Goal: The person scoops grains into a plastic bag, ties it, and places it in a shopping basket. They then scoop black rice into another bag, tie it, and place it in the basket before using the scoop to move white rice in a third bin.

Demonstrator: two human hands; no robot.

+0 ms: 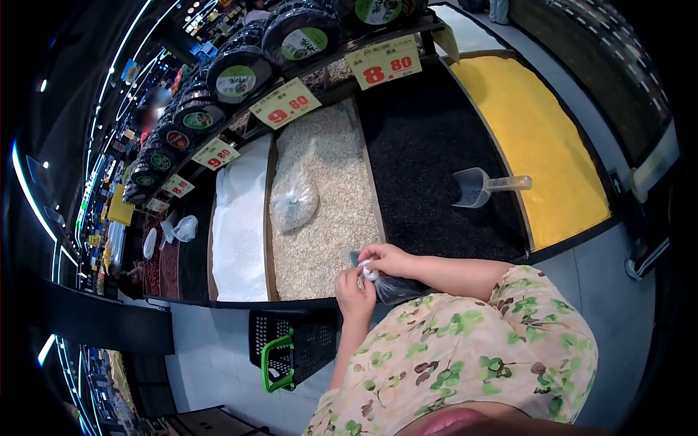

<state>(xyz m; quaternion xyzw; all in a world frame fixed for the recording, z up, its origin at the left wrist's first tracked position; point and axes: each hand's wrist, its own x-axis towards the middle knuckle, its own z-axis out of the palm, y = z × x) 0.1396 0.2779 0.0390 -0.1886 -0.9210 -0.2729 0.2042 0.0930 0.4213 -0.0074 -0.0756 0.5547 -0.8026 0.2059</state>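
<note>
In front of my body my right hand (pixel 392 260) pinches the white, bunched neck of a clear plastic bag (pixel 396 289). Dark contents show through the bag's lower part, which hangs beside the bin's front edge. My left hand (pixel 355 294) closes its fingers on the same bunched neck from the other side; the fingertips partly hide it. Just beyond my hands lie pale flaked grains (pixel 327 247). On them rests a knotted clear bag (pixel 297 202) of similar grains. A clear plastic scoop (pixel 472 190) lies on the black grains (pixel 436 138) to the right.
Yellow grain (pixel 538 145) fills the far-right bin, white grain or powder (pixel 240 225) a left one. Price signs (pixel 382 64) hang below a shelf of round packages (pixel 302 36). A black shopping basket (pixel 313 349) with a green handle stands on the floor below my left arm.
</note>
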